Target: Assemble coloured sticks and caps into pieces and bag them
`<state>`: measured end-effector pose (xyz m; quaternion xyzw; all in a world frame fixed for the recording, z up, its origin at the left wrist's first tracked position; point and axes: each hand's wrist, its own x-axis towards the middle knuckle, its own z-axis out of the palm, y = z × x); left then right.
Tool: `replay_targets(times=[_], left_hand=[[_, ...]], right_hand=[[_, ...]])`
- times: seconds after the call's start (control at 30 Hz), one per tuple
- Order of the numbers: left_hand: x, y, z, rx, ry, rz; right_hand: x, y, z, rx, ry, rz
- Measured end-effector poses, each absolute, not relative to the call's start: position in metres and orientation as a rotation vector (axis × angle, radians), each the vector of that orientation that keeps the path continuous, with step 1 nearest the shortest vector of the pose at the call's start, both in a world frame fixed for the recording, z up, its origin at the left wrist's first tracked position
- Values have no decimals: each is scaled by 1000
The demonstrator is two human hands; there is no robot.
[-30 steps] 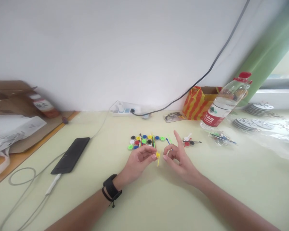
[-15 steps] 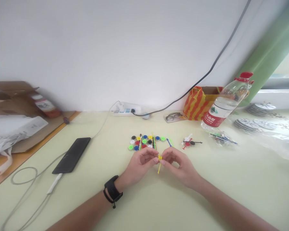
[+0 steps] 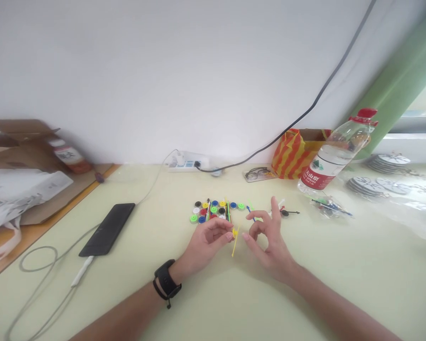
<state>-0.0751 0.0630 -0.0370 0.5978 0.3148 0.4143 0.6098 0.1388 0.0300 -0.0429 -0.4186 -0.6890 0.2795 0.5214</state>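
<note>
Between the thumb and fingers of my left hand (image 3: pixel 209 239) is a small yellow spinner (image 3: pixel 235 233), a round hub with a thin arrow-tipped pointer hanging toward me. My right hand (image 3: pixel 268 241) is just to the right of it, apart from the spinner, with its fingers spread and nothing in them. Behind my left hand lie rows of coloured discs (image 3: pixel 214 210) in black, yellow, blue, green, red and white, with several thin pointers across them. A blue pointer (image 3: pixel 249 208) is partly hidden behind my right hand, as is a black spinner (image 3: pixel 287 213) group.
A black phone (image 3: pixel 107 229) with a cable lies at the left. A large water bottle (image 3: pixel 332 158), a striped bag (image 3: pixel 291 154) and a clear packet of pointers (image 3: pixel 328 207) are at the right. A power strip (image 3: pixel 186 162) sits against the wall; a cardboard box (image 3: pixel 24 151) stands far left.
My right hand has let go of the yellow spinner and moved slightly right, its fingers opening and lifting. The left hand keeps its pinch.
</note>
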Motion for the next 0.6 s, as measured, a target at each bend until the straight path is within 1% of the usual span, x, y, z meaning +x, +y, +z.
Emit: replay_targets(times=[0.1, 0.23, 0.4, 0.6], left_hand=[[-74, 63, -36, 1375, 738, 957], [-74, 63, -36, 1386, 755, 951], [-72, 62, -36, 1413, 727, 936], [-71, 61, -36, 1426, 699, 935]], right_hand=[[144, 32, -36, -1029, -1740, 777], [147, 33, -29, -1119, -1659, 851], [140, 31, -30, -1062, -1627, 956], [138, 31, -30, -1054, -1685, 992]])
